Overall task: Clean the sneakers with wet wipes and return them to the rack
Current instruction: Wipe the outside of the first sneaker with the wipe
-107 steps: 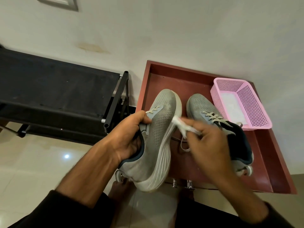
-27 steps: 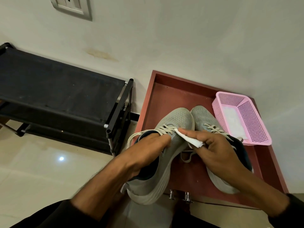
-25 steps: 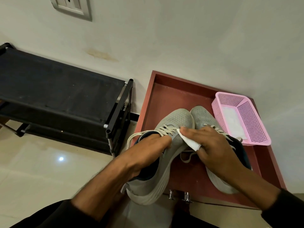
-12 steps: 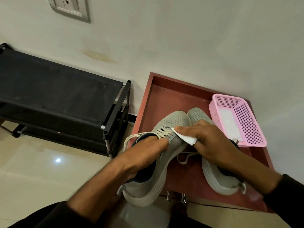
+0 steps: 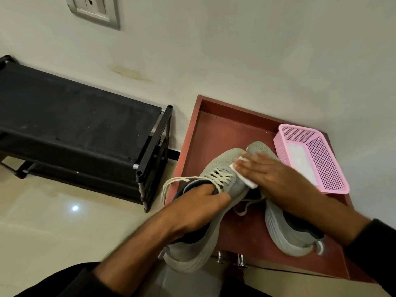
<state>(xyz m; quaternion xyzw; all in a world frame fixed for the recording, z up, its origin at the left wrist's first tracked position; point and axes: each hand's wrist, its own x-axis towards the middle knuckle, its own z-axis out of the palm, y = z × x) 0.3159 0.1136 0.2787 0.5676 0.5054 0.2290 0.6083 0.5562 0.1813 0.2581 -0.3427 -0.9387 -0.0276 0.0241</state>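
Over the red-brown tray (image 5: 214,133) by the wall, I am holding one grey sneaker (image 5: 225,166) tilted up off the surface, heel toward me and toe pointing at the wall. I am keeping it raised like this, I judge, so that its mesh upper faces me and the wiping hand can press against something firm. My left hand (image 5: 201,202) is doing the bracing: its fingers are reaching down into the shoe's dark opening just behind the laces while the rest of the hand is clamping over the collar, so it is closed around the shoe, not merely resting on it. My right hand (image 5: 267,174) is lying flat, fingers straight and together, pressing a folded white wet wipe (image 5: 246,179) against the side of the toe area; the wipe is sandwiched between palm and mesh with only its edges showing, and I see no pinch on it. That flat press spreads the wipe over more fabric, as I read it.

I am leaving the second sneaker (image 5: 285,239) lying in the tray to the right, partly under my right forearm. A pink basket (image 5: 321,146) is sitting at the tray's far right corner with something white inside, probably more wipes. I am keeping the black shoe rack (image 5: 75,125) free on the left, well apart from both shoes, so neither is back yet.
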